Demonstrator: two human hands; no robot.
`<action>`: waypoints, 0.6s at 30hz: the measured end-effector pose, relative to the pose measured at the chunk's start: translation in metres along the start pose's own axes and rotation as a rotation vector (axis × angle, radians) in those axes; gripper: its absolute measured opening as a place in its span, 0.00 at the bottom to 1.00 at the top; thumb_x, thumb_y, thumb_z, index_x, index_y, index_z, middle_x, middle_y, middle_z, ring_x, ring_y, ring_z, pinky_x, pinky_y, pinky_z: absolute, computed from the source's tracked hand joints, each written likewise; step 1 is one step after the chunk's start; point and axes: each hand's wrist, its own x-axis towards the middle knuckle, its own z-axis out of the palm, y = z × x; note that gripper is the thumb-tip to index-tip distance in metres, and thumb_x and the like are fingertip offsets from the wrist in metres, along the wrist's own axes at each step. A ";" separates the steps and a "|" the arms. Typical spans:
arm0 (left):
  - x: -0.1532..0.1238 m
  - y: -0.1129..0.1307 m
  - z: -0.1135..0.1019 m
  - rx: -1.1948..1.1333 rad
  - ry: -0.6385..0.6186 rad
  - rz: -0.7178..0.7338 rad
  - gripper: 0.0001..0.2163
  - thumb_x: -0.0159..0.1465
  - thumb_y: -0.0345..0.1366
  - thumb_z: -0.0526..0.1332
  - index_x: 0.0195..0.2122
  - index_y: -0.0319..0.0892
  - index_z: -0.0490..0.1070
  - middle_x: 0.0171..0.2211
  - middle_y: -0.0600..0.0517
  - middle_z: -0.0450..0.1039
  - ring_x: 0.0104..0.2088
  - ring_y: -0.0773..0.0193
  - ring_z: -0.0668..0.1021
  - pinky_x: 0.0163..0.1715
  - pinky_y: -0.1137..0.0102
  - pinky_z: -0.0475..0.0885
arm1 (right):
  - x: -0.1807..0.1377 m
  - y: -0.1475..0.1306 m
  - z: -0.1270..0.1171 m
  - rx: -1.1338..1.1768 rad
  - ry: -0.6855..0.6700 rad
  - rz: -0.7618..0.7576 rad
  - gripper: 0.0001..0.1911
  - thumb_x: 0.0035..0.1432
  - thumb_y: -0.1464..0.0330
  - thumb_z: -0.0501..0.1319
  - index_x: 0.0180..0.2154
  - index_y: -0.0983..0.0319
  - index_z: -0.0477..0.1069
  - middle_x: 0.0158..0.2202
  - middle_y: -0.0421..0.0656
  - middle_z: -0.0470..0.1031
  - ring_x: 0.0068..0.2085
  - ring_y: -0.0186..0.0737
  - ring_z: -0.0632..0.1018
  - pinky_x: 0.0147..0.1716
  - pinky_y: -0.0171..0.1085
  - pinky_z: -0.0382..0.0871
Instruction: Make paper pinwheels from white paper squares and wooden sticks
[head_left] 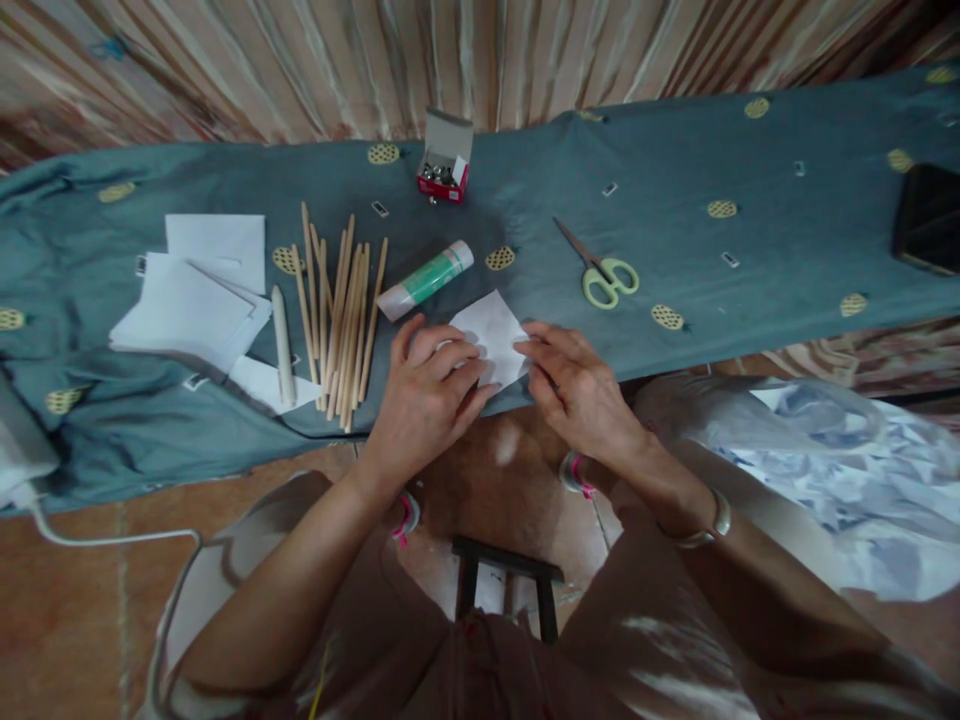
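A small white piece of paper (pixel 491 325) with angled corners lies at the front of the cloth-covered table. My left hand (pixel 431 395) has its bent fingers over the left edge of this paper, thumb near the lower edge. At the opposite edge, my right hand (pixel 574 385) grips the paper between thumb and fingers; the exact contact under the fingertips is hidden. Just beyond my left fingers lies a glue stick (pixel 426 280) with a green label. A pair of scissors (pixel 600 275) with light green handles rests beyond my right hand, blades partly apart or closed, hard to tell.
Several thin wooden sticks (pixel 345 320) lie left of the glue stick. Farther left are white paper sheets (pixel 191 310) and a pale pen-like tool (pixel 283 345). An opened red box (pixel 444 175) of small metal pieces stands at the back. A dark phone-like object (pixel 928 220) lies far right.
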 end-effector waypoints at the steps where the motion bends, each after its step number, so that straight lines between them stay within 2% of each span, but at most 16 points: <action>1: 0.000 0.002 0.002 0.005 -0.004 0.022 0.07 0.66 0.38 0.63 0.43 0.44 0.76 0.43 0.48 0.78 0.51 0.53 0.74 0.59 0.48 0.63 | 0.000 0.000 0.000 -0.001 -0.007 -0.001 0.18 0.63 0.73 0.53 0.50 0.64 0.75 0.57 0.53 0.74 0.54 0.52 0.76 0.57 0.56 0.70; 5: -0.001 0.006 0.008 0.048 -0.052 0.069 0.07 0.66 0.37 0.64 0.43 0.43 0.76 0.42 0.48 0.78 0.48 0.53 0.74 0.51 0.54 0.67 | -0.002 -0.001 0.001 0.008 -0.016 -0.002 0.18 0.62 0.73 0.53 0.50 0.62 0.75 0.58 0.53 0.73 0.55 0.54 0.75 0.57 0.58 0.70; 12: 0.001 0.009 0.008 0.117 -0.055 0.107 0.06 0.69 0.33 0.59 0.40 0.42 0.76 0.37 0.50 0.80 0.39 0.58 0.75 0.36 0.62 0.65 | -0.005 -0.001 -0.002 -0.014 -0.016 -0.016 0.16 0.61 0.72 0.56 0.49 0.63 0.74 0.57 0.54 0.74 0.55 0.55 0.76 0.56 0.56 0.70; 18: -0.002 0.009 0.002 0.102 -0.038 0.127 0.08 0.70 0.29 0.56 0.40 0.39 0.75 0.36 0.48 0.80 0.37 0.60 0.76 0.34 0.65 0.67 | -0.007 0.005 -0.011 0.087 -0.056 0.013 0.19 0.59 0.70 0.61 0.53 0.60 0.72 0.61 0.52 0.72 0.60 0.55 0.73 0.59 0.58 0.66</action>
